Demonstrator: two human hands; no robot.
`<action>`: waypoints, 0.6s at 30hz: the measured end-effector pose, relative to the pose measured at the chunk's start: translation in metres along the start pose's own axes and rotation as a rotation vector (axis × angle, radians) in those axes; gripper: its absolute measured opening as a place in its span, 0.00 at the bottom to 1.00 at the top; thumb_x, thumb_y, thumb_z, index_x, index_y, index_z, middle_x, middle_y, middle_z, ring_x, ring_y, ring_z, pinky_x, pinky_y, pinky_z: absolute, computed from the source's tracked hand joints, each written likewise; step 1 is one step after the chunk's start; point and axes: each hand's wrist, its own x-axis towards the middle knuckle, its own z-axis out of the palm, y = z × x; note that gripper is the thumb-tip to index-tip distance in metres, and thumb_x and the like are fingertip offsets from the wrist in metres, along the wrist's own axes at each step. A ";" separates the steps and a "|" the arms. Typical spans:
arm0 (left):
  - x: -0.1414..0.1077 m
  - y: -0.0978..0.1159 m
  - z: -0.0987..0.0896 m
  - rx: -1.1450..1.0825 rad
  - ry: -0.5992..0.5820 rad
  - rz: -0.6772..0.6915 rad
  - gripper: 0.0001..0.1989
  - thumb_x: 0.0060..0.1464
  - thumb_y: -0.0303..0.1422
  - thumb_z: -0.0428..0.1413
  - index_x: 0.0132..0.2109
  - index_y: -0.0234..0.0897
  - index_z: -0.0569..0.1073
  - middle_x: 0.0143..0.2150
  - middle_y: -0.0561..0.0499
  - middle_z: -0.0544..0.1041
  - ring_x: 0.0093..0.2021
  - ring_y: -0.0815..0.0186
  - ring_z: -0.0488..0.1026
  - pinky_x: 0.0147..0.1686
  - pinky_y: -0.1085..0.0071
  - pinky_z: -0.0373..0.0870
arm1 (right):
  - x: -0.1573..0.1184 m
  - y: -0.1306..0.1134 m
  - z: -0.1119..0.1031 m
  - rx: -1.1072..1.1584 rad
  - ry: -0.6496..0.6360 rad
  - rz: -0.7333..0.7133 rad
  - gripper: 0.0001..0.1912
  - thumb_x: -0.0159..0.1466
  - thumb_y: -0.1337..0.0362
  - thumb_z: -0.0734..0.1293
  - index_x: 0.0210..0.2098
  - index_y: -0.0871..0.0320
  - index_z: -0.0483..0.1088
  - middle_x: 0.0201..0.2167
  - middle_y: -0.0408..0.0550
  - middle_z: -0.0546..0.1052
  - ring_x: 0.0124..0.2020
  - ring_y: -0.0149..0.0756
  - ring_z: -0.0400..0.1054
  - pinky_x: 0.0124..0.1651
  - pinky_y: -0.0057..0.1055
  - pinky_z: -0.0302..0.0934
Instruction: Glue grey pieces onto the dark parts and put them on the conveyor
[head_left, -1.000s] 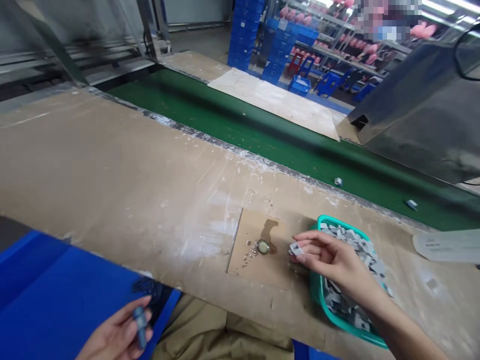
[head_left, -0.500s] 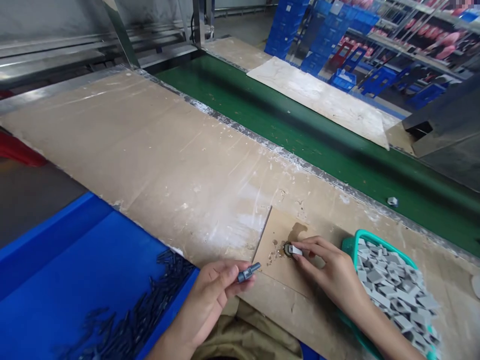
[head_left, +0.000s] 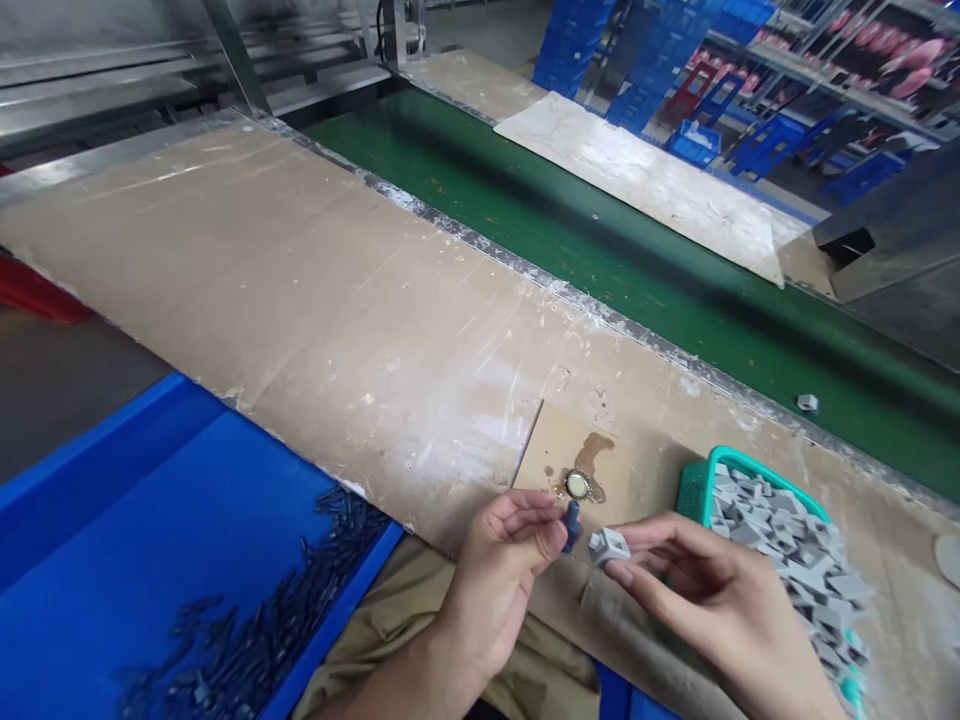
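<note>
With our left hand [head_left: 514, 565] we grip the dark blue peg [head_left: 571, 527], thumb and fingertips closed on it, its slimmer end up. Our right hand [head_left: 724, 595] is closed too, thumb and fingers pinching the grey block [head_left: 609, 546], whose small nub faces the peg. We hold the two near each other but apart, above our lap, just off the near edge of the desk [head_left: 300, 270].

Beyond our fingers, the board [head_left: 536, 455] lies by the desk's near edge. On it we see the round cup [head_left: 577, 485], pale in the middle, with a wet brown stain [head_left: 596, 450] beside it. To the right of the board, the green basket [head_left: 694, 490] stands on the desk, heaped with grey blocks [head_left: 806, 555]. At the desk's near edge, on our left, is the blue bin [head_left: 165, 510]; dark pegs [head_left: 255, 640] are piled along the side nearest us.

Past the desk's far edge runs the green belt [head_left: 637, 265], with a loose block [head_left: 807, 402] near its near edge, toward the right. Along the belt's far edge lies the white sheet [head_left: 645, 180].
</note>
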 end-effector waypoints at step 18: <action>-0.001 0.031 0.007 0.649 0.172 0.563 0.03 0.47 0.28 0.62 0.33 0.37 0.79 0.38 0.47 0.81 0.41 0.60 0.77 0.43 0.71 0.73 | 0.069 0.009 -0.054 -0.275 0.101 -0.141 0.15 0.55 0.53 0.70 0.34 0.58 0.75 0.30 0.51 0.80 0.31 0.44 0.74 0.33 0.35 0.69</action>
